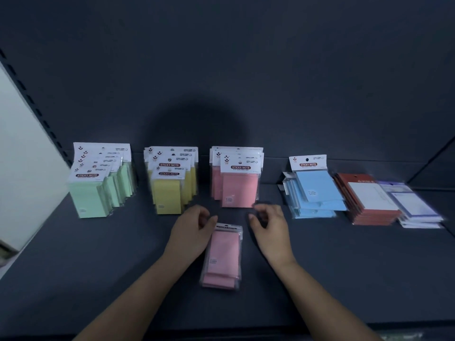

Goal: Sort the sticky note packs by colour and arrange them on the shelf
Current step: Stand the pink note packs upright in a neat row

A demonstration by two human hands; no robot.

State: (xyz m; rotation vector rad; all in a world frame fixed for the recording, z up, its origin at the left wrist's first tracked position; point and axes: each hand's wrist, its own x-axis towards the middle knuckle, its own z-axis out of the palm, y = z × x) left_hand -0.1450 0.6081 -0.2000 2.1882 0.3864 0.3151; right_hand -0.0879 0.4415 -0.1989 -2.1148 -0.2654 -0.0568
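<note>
Down on the dark shelf point(98, 279), a small pile of pink packs point(222, 257) lies flat between two hands, before the standing pink row point(237, 185). The left hand point(190, 231) curls at the pile's top corner; a grip cannot be told. The right hand point(269, 226) hovers beside it, loosely curled, holding nothing. Green row point(98, 183) and yellow row point(171, 185) stand left, blue stack point(315, 195) right.
</note>
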